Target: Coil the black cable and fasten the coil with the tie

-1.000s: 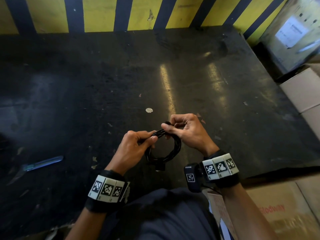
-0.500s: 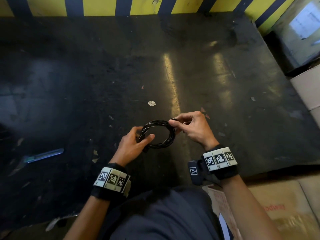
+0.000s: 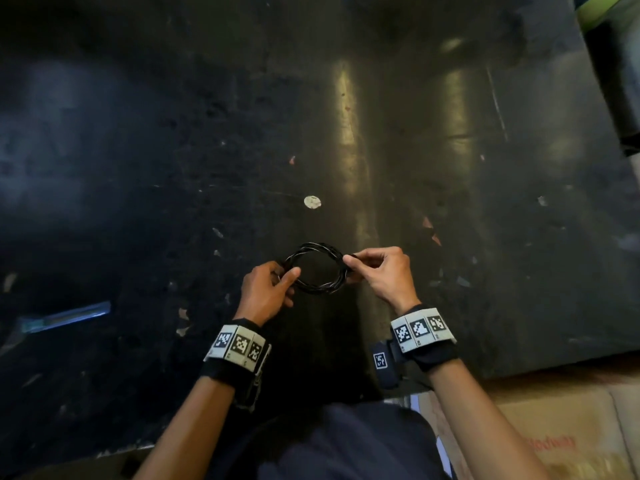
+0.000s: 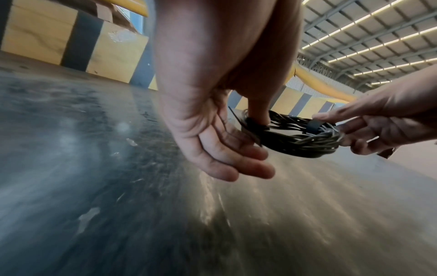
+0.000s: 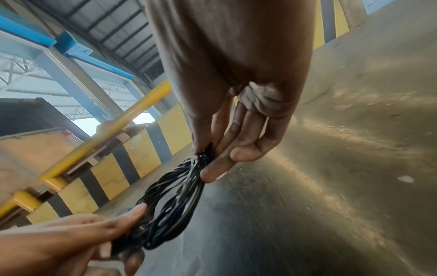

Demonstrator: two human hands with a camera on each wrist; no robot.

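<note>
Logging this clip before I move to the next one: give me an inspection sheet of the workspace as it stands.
Surface: dark, scuffed, glossy floor, light streaks reflected.
Job's things: black cable wound into a round coil, held above the floor; a dark band crosses the strands, fastening not clear.
Clutter: pale round spot, blue strip, scattered scraps.
Grippers: left hand pinches the coil's left side; right hand pinches its right side.
Cables: only the coil; no loose end seen.
Surroundings: cardboard at lower right; yellow and black striped barrier; roofed hall.
</note>
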